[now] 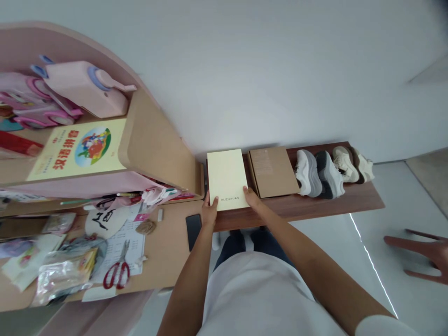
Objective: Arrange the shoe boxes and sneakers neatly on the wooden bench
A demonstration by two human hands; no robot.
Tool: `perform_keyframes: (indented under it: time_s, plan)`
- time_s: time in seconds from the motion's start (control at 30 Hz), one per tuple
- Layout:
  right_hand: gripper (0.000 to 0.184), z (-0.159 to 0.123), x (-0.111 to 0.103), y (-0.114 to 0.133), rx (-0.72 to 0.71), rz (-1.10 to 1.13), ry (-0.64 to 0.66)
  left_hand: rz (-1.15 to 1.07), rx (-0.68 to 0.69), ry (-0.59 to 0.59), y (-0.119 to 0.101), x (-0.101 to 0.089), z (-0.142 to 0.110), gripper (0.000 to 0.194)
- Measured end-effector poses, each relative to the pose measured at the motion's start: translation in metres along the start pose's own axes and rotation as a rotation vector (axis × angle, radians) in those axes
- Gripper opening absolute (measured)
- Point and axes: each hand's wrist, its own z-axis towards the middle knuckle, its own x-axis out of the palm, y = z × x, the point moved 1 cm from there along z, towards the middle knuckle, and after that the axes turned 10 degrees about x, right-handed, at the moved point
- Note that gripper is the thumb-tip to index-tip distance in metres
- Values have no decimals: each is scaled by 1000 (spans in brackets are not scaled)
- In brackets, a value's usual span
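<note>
A cream box (227, 175) lettered "MEIZHIYUAN" rests on the dark wooden shelf board (297, 207) against the wall. My left hand (210, 210) grips its near left corner, thumb on top and fingers down the side. On the right edge of the same box, my right hand (251, 197) holds on in a similar way, its lower fingers hidden. Just right of it lies a brown cardboard box (275, 172). Two pairs of shoes stand farther right: white and grey sneakers (308, 172) and beige ones (345, 163).
To the left, a desk (175, 233) carries a phone (193, 231), red-handled scissors (118, 270), papers and plastic bags (65, 275). Above it, a rounded shelf unit (157, 135) holds a yellow book (80, 144) and pink toys. A brownish stool (420, 247) stands at right.
</note>
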Motion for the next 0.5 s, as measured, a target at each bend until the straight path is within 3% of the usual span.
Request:
perform_keyframes:
  time_s: [0.1, 0.23, 0.3, 0.4, 0.5]
  plan:
    - [77, -14, -18, 6, 5, -34, -83, 140, 35, -63, -11, -1, -2, 74]
    - [61, -27, -75, 7, -233, 2, -115, 144, 230, -146, -33, 26, -15, 71]
    - [54, -22, -113, 4, -289, -28, -170, 64, 280, -97, -40, 56, -24, 64]
    - [52, -1, -165, -4, -319, -123, -296, -72, 221, 65, -40, 114, -37, 55]
    - [58, 27, -195, -15, -285, -185, -383, -166, 96, 169, -29, 165, -39, 53]
